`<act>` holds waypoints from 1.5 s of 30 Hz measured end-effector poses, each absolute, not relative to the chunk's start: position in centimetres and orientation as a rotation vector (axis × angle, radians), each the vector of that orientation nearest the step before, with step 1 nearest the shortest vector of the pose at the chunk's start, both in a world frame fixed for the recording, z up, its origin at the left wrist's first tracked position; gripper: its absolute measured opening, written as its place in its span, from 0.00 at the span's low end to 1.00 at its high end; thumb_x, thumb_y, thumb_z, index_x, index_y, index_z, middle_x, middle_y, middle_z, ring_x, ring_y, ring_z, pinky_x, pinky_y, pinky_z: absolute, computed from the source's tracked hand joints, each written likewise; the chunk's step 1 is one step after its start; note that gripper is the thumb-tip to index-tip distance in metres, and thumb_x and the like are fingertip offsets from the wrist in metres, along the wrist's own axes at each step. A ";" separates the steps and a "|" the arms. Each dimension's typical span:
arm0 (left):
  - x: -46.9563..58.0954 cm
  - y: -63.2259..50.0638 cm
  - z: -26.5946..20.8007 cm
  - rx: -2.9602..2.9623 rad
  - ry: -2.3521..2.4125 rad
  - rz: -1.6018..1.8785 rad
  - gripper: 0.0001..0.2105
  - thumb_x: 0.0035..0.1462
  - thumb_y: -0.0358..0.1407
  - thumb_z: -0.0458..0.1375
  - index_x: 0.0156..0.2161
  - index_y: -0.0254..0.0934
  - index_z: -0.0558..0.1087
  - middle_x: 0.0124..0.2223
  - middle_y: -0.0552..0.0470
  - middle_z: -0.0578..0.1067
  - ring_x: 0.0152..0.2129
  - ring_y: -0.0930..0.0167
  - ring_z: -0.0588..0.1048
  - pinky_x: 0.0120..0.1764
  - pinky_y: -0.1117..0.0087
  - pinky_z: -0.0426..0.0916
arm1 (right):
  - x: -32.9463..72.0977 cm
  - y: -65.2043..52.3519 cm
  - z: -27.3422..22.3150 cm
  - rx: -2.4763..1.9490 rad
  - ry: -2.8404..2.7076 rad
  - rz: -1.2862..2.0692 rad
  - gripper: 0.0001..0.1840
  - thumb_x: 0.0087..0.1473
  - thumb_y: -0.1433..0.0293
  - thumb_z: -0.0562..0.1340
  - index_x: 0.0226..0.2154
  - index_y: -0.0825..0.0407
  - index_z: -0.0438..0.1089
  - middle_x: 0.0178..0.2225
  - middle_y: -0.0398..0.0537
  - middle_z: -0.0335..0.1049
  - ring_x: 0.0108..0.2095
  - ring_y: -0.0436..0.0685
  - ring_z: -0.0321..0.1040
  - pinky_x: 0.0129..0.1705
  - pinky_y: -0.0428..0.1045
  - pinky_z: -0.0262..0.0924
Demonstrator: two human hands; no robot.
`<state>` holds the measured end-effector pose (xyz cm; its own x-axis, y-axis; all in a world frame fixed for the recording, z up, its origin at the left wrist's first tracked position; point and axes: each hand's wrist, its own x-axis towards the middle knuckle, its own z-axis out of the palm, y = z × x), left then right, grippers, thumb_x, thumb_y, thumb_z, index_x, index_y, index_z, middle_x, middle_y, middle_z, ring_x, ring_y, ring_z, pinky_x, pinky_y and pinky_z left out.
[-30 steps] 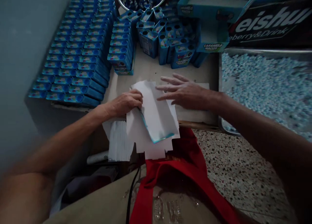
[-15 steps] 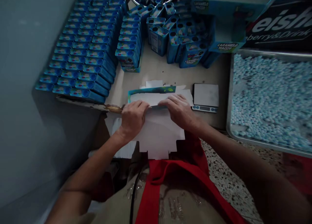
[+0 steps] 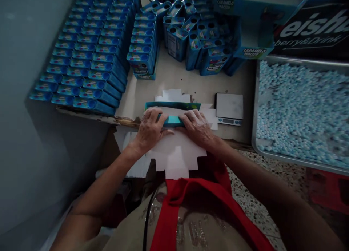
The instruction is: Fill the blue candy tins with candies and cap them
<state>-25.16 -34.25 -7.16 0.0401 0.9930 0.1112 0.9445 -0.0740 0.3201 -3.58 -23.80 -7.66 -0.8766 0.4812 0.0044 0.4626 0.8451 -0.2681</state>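
Observation:
A die-cut cardboard box blank (image 3: 177, 152), white on its inner face, lies in front of me across the table's front edge. Its far part is folded up and shows a blue-green printed strip. My left hand (image 3: 152, 125) grips the left part of this fold, fingers over the top and thumb on the near side. On the right part, my right hand (image 3: 196, 127) presses in the same way, its thumb mostly hidden. Bright turquoise print shows between the two hands. White flaps stick out beyond the fold at the far side and to the right.
Rows of blue candy tins (image 3: 81, 62) stand at the left, with more tins (image 3: 177, 43) behind. A small digital scale (image 3: 229, 106) lies right of the blank. The metal tray (image 3: 255, 127) of pale blue candies is farther right. A metal-rimmed bowl (image 3: 163, 3) stands at the back.
The folded strip has turned, so turquoise print now shows between my hands. My left hand has shifted its grip, with its thumb now stretched along the near side.

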 end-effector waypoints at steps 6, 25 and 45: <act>-24.7 -35.7 -7.6 2.198 2.033 0.217 0.13 0.73 0.40 0.52 0.40 0.38 0.77 0.39 0.41 0.76 0.42 0.57 0.74 0.47 0.55 0.68 | -3.7 -23.8 -7.3 -0.672 -3.057 0.369 0.20 0.74 0.60 0.53 0.39 0.52 0.75 0.37 0.57 0.73 0.42 0.64 0.65 0.45 0.54 0.55; -24.2 -37.3 -5.4 2.430 1.690 0.092 0.10 0.69 0.29 0.56 0.50 0.43 0.75 0.39 0.47 0.77 0.35 0.62 0.74 0.37 0.61 0.65 | -2.8 -18.8 -3.6 -0.908 -2.873 0.673 0.17 0.65 0.56 0.66 0.49 0.50 0.77 0.47 0.56 0.77 0.48 0.65 0.68 0.46 0.54 0.59; -25.6 -33.2 -0.6 2.109 1.720 0.281 0.18 0.67 0.54 0.61 0.49 0.42 0.77 0.41 0.49 0.81 0.33 0.66 0.79 0.30 0.68 0.65 | -6.2 -16.4 -3.2 -0.554 -3.089 0.369 0.22 0.67 0.63 0.62 0.62 0.47 0.67 0.56 0.57 0.73 0.57 0.68 0.65 0.55 0.59 0.59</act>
